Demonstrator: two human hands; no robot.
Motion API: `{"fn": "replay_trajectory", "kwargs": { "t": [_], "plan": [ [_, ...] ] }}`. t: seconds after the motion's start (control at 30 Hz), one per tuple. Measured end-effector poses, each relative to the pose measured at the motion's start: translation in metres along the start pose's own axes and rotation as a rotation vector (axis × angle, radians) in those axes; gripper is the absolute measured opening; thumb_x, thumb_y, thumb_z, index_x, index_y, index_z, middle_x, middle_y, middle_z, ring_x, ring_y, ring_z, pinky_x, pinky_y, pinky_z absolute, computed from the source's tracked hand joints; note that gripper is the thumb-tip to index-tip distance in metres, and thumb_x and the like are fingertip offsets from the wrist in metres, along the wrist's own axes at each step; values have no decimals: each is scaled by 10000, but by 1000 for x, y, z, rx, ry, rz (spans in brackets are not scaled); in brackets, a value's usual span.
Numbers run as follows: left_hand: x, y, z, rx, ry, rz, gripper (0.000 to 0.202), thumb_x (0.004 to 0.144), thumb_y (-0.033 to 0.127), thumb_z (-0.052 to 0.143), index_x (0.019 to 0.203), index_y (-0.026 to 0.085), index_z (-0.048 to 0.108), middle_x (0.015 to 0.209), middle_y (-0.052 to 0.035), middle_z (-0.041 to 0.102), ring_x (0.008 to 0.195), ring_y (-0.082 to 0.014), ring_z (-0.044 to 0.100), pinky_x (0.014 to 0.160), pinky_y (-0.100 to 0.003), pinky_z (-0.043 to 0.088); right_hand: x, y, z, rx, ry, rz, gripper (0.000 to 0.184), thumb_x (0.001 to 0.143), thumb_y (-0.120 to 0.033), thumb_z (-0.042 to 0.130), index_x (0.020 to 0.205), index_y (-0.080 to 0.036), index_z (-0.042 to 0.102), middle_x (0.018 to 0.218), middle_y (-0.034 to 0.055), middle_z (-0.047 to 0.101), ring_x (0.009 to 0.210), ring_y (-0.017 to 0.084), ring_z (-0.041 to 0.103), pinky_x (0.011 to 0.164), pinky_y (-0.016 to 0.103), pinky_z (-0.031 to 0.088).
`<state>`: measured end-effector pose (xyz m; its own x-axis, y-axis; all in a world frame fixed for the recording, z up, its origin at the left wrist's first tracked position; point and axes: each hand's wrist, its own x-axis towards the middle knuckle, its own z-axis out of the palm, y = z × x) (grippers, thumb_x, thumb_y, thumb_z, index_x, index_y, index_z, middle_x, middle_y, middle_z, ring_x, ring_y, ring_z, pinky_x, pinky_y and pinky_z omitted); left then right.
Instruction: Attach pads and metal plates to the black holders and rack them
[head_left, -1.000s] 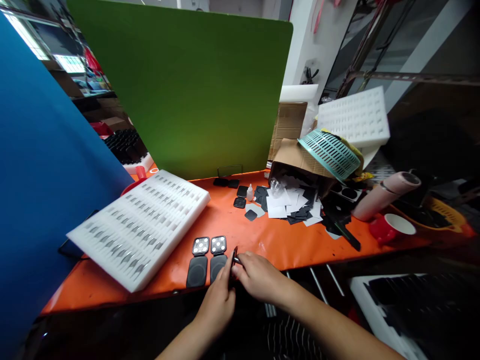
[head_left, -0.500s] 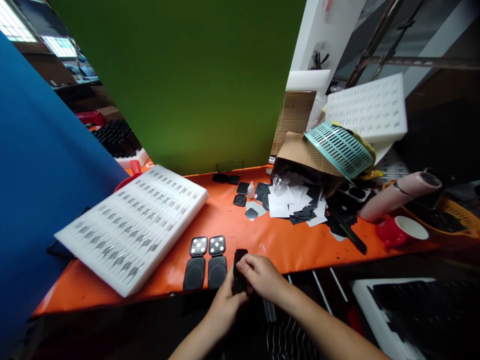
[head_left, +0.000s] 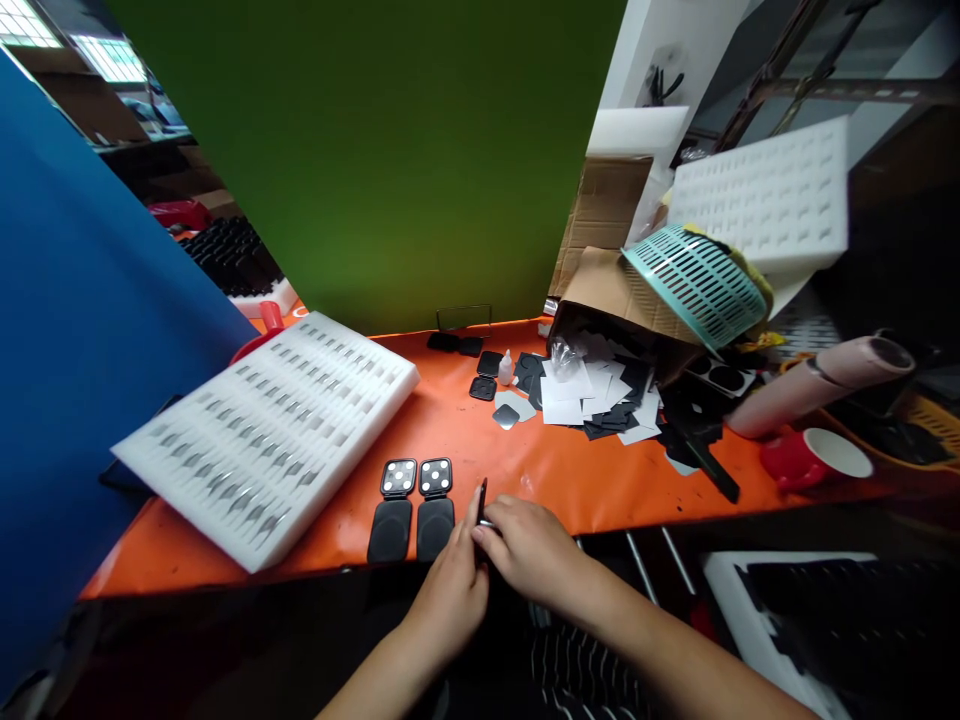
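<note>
A flat black case, seen nearly edge-on, is gripped between my two hands just past the table's front edge. My left hand closes around it from the left. On the right, the fingers of my right hand are bent and pinch at its side, where a thin pale edge shows. Most of the case is hidden by the fingers. Left of my hands, two opened black hinged cases lie side by side: a left case and a right case, each with white dots on its upper square half.
A white foam tray with slots of thin pieces rests at left on the orange table. Further back are a small white bottle, scattered white cards and a tipped cardboard box. A red mug and pink flask stand right.
The black case has turned from showing its broad face to nearly edge-on. My right fingers have shifted lower along it. The view has tilted slightly.
</note>
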<state>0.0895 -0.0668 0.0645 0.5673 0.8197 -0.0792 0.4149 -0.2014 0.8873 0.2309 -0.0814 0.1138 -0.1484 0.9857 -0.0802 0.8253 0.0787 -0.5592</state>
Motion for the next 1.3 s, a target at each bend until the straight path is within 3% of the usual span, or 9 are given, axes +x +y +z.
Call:
{"fn": "replay_trajectory", "kwargs": {
  "t": [0.2, 0.3, 0.4, 0.47, 0.63, 0.77, 0.9, 1.13, 1.3],
  "plan": [
    [1, 6, -5, -85, -4, -24, 432, 819, 203, 403, 1251, 182, 390, 1261, -110, 446, 1167, -224, 395, 976, -375, 298, 4, 0, 6, 193, 95, 78, 223, 801, -330, 448, 658, -172, 516, 688, -4, 533, 643, 105, 463, 565, 227, 279],
    [3, 11, -6, -364, 24, -121, 418, 813, 296, 452, 1212, 174, 426, 1195, -106, 511, 1106, -237, 458, 935, -370, 339, 9, 10, 14, 582, 14, 101, 272, 809, -395, 419, 683, -169, 502, 609, -22, 484, 559, 90, 444, 520, 214, 292],
    [7, 12, -7, -714, -38, -271, 427, 839, 380, 383, 1197, 150, 429, 1041, -111, 605, 929, -237, 575, 787, -365, 442, 15, 22, 19, 1003, -95, 184, 383, 846, -487, 276, 831, -169, 488, 494, -63, 386, 427, 79, 407, 439, 199, 287],
    [8, 10, -8, -771, -35, -306, 417, 834, 378, 387, 1172, 143, 451, 994, -104, 625, 885, -234, 593, 745, -352, 458, 15, 26, 19, 1071, -70, 216, 403, 846, -501, 269, 863, -165, 489, 494, -65, 381, 437, 83, 427, 446, 201, 308],
    [5, 10, -13, -232, 132, -141, 380, 798, 244, 445, 1175, 199, 476, 1143, -61, 560, 1068, -213, 496, 898, -333, 378, 9, 15, 9, 694, 9, 104, 272, 855, -372, 366, 777, -172, 534, 724, 5, 550, 687, 116, 505, 613, 229, 367],
    [0, 16, -18, 208, 97, 4, 434, 814, 170, 365, 1238, 249, 413, 1181, -33, 533, 1057, -183, 504, 887, -322, 399, 3, 6, 4, 381, 37, 70, 247, 870, -283, 332, 760, -180, 528, 757, 21, 574, 710, 131, 510, 637, 238, 356],
    [-2, 18, -18, 444, 26, 43, 480, 801, 127, 343, 1271, 221, 362, 1198, -52, 516, 1014, -178, 534, 866, -319, 425, -2, 4, 6, 201, 39, 66, 247, 866, -253, 323, 795, -173, 546, 796, 51, 586, 751, 151, 521, 682, 254, 352],
    [-9, 13, -9, 506, -37, 40, 454, 813, 114, 318, 1256, 190, 376, 1234, -84, 484, 1030, -195, 526, 856, -343, 430, -4, 12, 16, 413, -12, 153, 250, 830, -330, 401, 710, -167, 547, 671, 1, 555, 626, 113, 481, 571, 211, 336],
    [-7, 11, -5, 147, 41, 0, 389, 790, 138, 383, 1157, 208, 489, 1170, -74, 540, 1042, -209, 509, 896, -360, 382, 1, 12, 25, 729, 39, 207, 292, 782, -389, 476, 621, -149, 513, 594, -23, 491, 572, 88, 433, 531, 197, 317]
  ]
}}
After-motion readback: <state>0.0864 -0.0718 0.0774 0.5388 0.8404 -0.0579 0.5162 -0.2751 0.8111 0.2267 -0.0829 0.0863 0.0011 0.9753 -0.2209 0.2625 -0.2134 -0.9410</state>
